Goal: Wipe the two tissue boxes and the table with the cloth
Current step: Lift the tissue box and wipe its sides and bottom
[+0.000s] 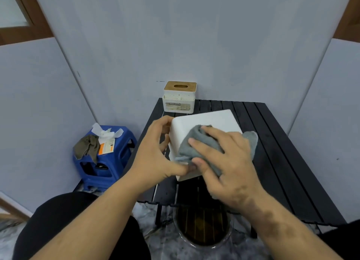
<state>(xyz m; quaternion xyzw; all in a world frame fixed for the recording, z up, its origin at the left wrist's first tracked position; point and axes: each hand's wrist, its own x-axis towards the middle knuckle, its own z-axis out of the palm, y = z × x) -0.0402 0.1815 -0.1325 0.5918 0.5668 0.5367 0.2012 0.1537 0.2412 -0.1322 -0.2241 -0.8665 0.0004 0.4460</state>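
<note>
A plain white tissue box is tipped up over the black slatted table. My left hand grips its left side, thumb along the lower edge. My right hand presses a grey cloth against the box's facing side; the cloth's far end sticks out past my fingers on the right. A second tissue box, white with a wooden slotted lid, stands upright at the table's far left corner, apart from both hands.
A blue plastic stool stands left of the table, carrying crumpled tissues, an orange-and-white packet and a brownish rag. A round bin sits under the table's near edge. Grey walls close in on three sides.
</note>
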